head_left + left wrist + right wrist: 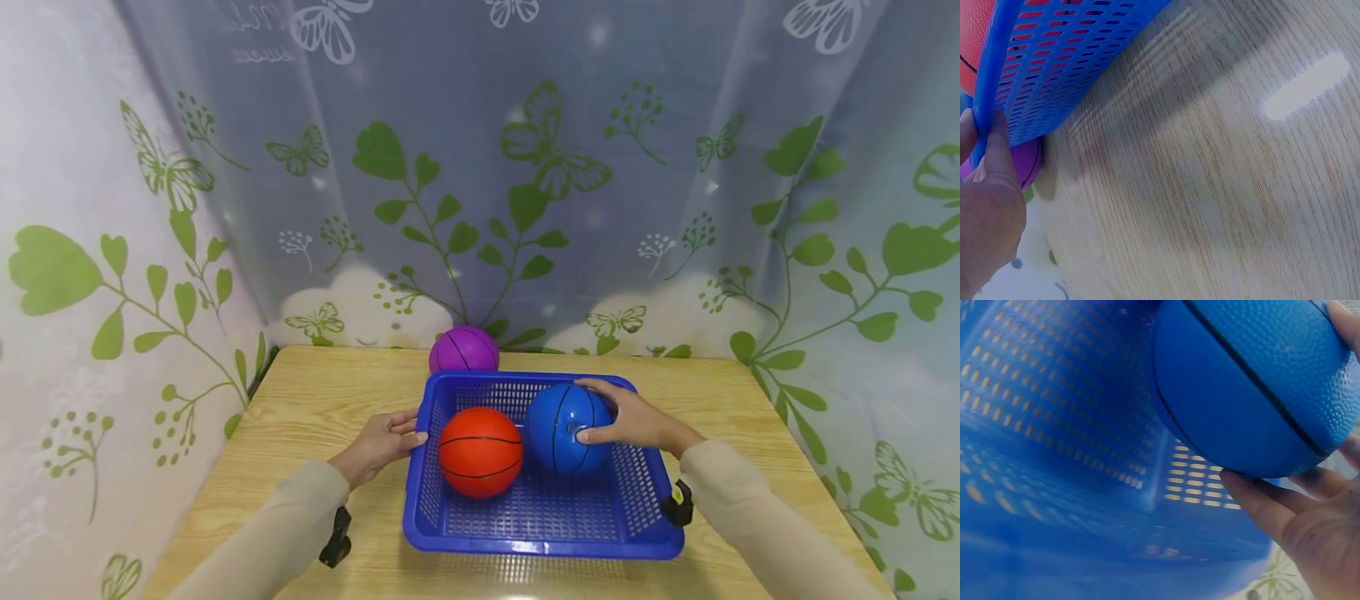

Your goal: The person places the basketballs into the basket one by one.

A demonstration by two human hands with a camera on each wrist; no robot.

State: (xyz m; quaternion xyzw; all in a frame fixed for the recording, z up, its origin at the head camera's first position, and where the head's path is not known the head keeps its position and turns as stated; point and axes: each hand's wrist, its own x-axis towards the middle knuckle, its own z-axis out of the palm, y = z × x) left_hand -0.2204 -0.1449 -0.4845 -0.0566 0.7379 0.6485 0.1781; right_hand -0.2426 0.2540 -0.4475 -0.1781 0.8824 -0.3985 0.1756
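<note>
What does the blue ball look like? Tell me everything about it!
The blue ball is round, with thin black curved lines like a basketball's. Its skin looks bumpy and shiny, maybe rubber or plastic. The right hand's grip is on its right side, thumb on the near face. It's right of the red ball, over the floor of the blue basket; I can't tell whether it touches either.

A pebbled blue basketball [558, 429] with black seams is held over the right half of an upright, rectangular blue plastic basket [543, 547] with slotted sides.
</note>
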